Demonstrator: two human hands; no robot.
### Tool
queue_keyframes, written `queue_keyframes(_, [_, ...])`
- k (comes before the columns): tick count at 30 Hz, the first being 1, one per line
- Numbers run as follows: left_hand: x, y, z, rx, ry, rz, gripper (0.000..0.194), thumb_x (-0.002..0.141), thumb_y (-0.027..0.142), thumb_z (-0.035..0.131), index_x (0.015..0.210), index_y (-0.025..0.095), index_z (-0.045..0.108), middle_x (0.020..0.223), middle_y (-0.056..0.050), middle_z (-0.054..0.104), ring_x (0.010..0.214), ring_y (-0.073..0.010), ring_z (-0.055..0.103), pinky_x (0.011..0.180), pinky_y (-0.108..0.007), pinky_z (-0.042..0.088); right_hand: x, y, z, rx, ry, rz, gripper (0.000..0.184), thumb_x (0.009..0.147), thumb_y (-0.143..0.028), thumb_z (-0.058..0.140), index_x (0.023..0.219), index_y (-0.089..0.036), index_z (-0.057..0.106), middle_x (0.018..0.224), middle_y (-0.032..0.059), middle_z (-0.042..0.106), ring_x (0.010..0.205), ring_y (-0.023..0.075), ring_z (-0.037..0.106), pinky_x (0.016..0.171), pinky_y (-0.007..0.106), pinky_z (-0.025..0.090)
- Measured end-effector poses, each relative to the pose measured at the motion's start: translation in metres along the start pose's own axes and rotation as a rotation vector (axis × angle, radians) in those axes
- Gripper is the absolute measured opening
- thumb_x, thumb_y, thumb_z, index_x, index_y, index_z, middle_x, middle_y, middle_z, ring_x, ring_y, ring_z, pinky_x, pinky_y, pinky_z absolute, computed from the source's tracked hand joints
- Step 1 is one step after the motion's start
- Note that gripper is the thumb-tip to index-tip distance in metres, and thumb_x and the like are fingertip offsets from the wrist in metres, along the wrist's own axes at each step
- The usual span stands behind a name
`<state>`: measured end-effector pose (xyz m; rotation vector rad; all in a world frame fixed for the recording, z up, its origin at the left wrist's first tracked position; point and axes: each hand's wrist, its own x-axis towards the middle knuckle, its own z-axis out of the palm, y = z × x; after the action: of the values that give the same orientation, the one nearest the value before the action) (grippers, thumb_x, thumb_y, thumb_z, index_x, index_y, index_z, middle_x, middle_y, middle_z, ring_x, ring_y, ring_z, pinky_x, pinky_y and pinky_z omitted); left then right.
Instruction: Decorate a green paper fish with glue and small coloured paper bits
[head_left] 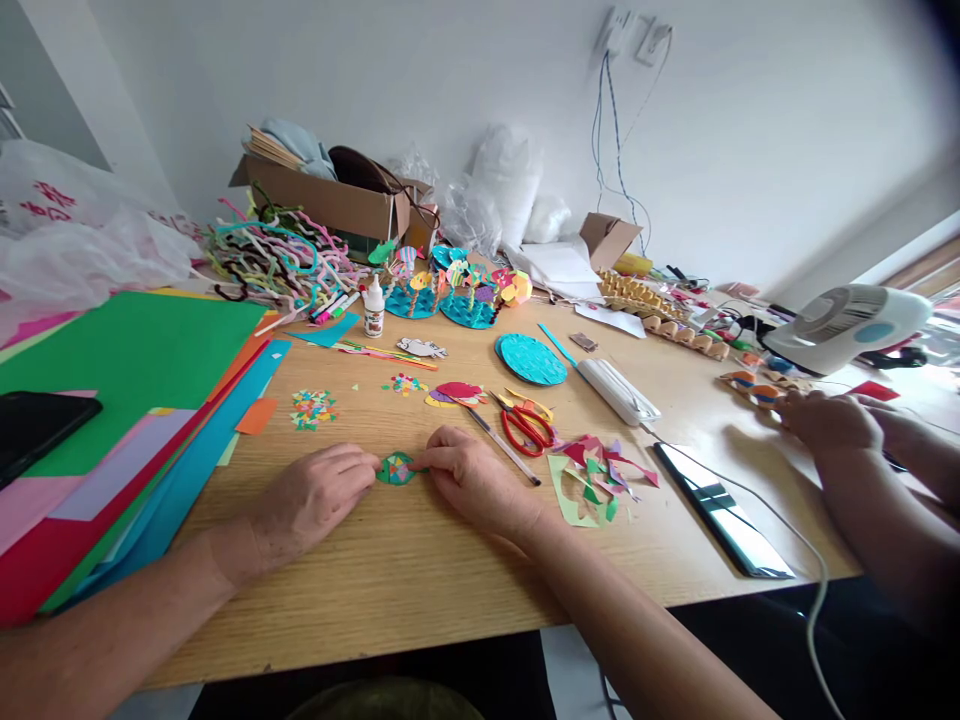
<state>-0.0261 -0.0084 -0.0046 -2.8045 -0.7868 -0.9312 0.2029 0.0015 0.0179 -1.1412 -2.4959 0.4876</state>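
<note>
Low over the wooden table, a small green paper fish (pixel 397 468) with coloured triangles stuck on it lies between my two hands. My left hand (pixel 319 497) has its fingers pressed together at the fish's left edge. At the right, narrow end, my right hand (pixel 472 475) pinches it, fingers curled. Beyond are a pile of small coloured paper bits (pixel 313 409), a smaller pile of bits (pixel 406 384) and a red oval cutout (pixel 459 394). To the right lie a pen (pixel 504 447), red-handled scissors (pixel 527 428) and paper scraps (pixel 606 475).
Coloured paper sheets (pixel 142 350) and a dark phone (pixel 37 425) occupy the left. Behind stand a glue bottle (pixel 374 310), pipe cleaners (pixel 292 255) and turquoise discs (pixel 531 359). At right are a phone (pixel 724 510), a cable, a fan (pixel 847 325) and another person's hands (pixel 832 425).
</note>
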Motion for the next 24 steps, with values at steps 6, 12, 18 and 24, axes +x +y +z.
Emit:
queue_keyframes(6, [-0.003, -0.002, 0.001, -0.005, -0.020, -0.021, 0.026, 0.089, 0.002, 0.040, 0.086, 0.017, 0.061, 0.088, -0.005, 0.070, 0.084, -0.0176, 0.066, 0.075, -0.027, 0.056, 0.001, -0.001, -0.005, 0.028, 0.010, 0.011, 0.030, 0.081, 0.002, 0.052, 0.093, -0.015, 0.074, 0.086, 0.0066, 0.062, 0.079, 0.0153, 0.057, 0.073, 0.024, 0.044])
queue_keyframes(12, [-0.003, -0.003, 0.003, -0.034, -0.033, -0.033, 0.024, 0.087, 0.003, 0.043, 0.084, 0.019, 0.061, 0.088, -0.005, 0.070, 0.083, -0.0186, 0.065, 0.076, -0.030, 0.056, 0.006, 0.001, -0.012, -0.009, -0.009, -0.076, 0.030, 0.080, 0.002, 0.056, 0.091, -0.019, 0.074, 0.085, 0.0045, 0.059, 0.077, 0.0141, 0.056, 0.071, 0.024, 0.043])
queue_keyframes(18, [-0.003, -0.002, 0.003, -0.020, -0.026, -0.021, 0.024, 0.089, 0.003, 0.042, 0.082, 0.017, 0.060, 0.085, -0.006, 0.070, 0.081, -0.0187, 0.065, 0.075, -0.030, 0.056, 0.009, 0.002, -0.009, -0.050, -0.056, -0.108, 0.035, 0.079, 0.004, 0.053, 0.092, -0.020, 0.075, 0.089, 0.0056, 0.060, 0.082, 0.0152, 0.057, 0.074, 0.024, 0.043])
queue_keyframes(24, [-0.003, -0.002, 0.002, -0.044, -0.047, -0.045, 0.026, 0.088, 0.004, 0.041, 0.085, 0.018, 0.062, 0.090, -0.005, 0.070, 0.085, -0.0183, 0.065, 0.076, -0.030, 0.056, 0.008, 0.003, -0.003, -0.040, -0.019, -0.077, 0.034, 0.079, 0.003, 0.053, 0.093, -0.020, 0.074, 0.088, 0.0044, 0.060, 0.082, 0.0155, 0.056, 0.075, 0.024, 0.043])
